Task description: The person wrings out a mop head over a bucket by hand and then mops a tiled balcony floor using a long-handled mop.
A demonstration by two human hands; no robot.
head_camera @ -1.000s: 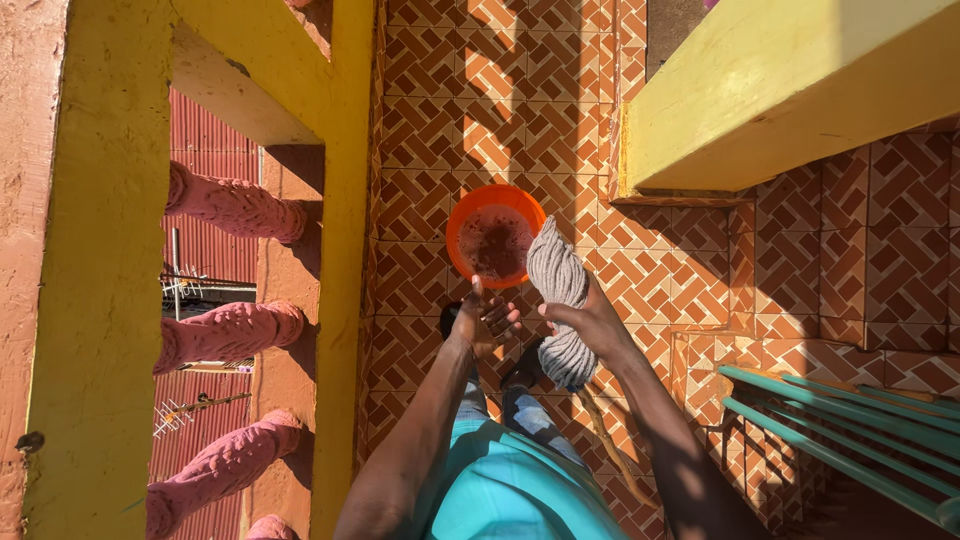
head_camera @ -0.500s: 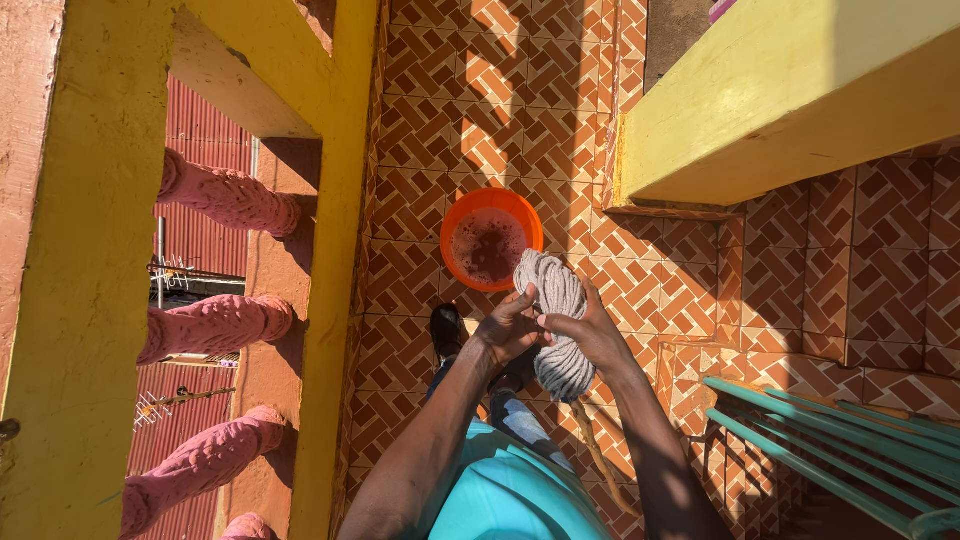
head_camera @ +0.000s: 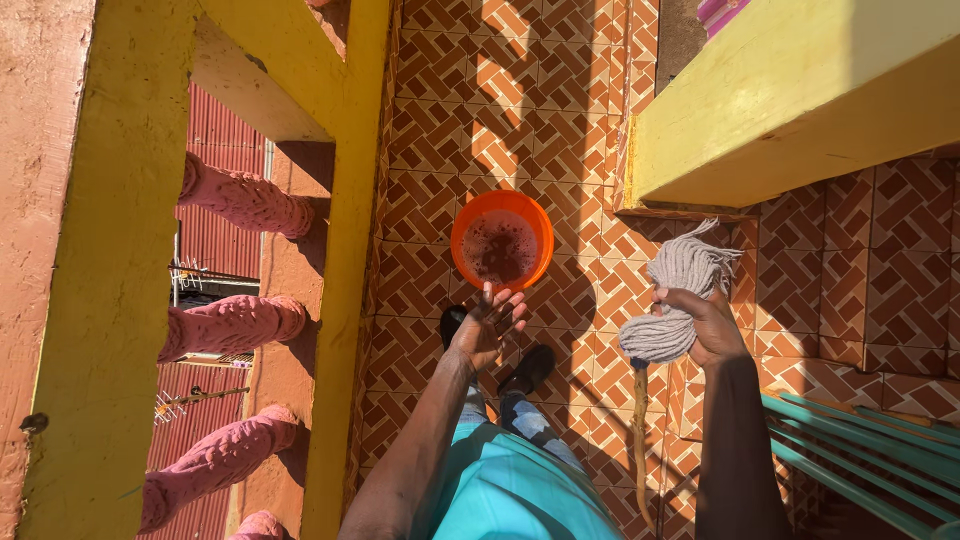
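My right hand [head_camera: 708,325] grips the grey string head of a mop [head_camera: 672,300], held out to the right; its wooden handle [head_camera: 640,440] hangs down toward the floor. My left hand [head_camera: 488,325] is open with fingers spread, holding nothing, just below an orange bucket [head_camera: 501,241]. The bucket stands on the patterned tile floor [head_camera: 450,130] and holds dark, murky water. My black shoes [head_camera: 528,368] show beneath my hands.
A yellow railing frame [head_camera: 340,250] with pink balusters [head_camera: 240,325] runs along the left, open to rooftops below. A yellow ledge [head_camera: 800,90] juts from the right. Green bars [head_camera: 850,450] of a bench or rail sit at lower right.
My left hand has let go of the mop head and opened. My right hand has swung the mop head away from the bucket to the right.
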